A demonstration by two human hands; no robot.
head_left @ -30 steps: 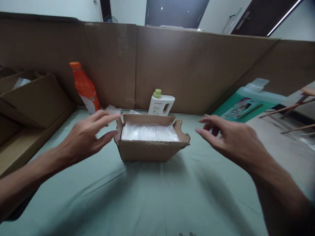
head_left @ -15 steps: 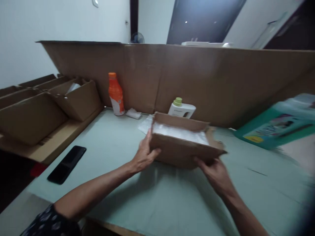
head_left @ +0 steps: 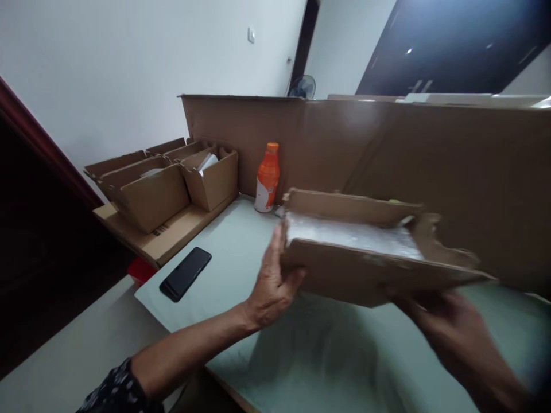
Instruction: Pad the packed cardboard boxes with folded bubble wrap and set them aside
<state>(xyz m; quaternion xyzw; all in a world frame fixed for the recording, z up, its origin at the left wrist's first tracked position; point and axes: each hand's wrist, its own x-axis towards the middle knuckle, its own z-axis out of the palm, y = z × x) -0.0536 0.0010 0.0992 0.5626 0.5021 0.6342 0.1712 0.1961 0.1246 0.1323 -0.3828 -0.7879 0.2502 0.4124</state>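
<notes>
- Cardboard box [head_left: 365,275], open-topped and lined with bubble wrap [head_left: 348,235], is hanging tilted above the pale green table [head_left: 241,252]; you are carrying it between both hands.
- Your left hand [head_left: 273,284] is clasping its left end, thumb lying along the front wall.
- Your right hand [head_left: 451,330] is gripping under its right front corner, blurred.
- Empty cardboard boxes [head_left: 167,183] are sitting at the table's far left.
- An orange bottle [head_left: 267,178] is standing against the cardboard screen [head_left: 430,155].
- A black phone [head_left: 185,273] is lying flat near the edge.

2 bare forearms and hands fill the frame, without rings, watch or gloves. The left hand [head_left: 271,287] shows a dark sleeve with small pale dots near the elbow; the right hand [head_left: 451,338] is blurred.
</notes>
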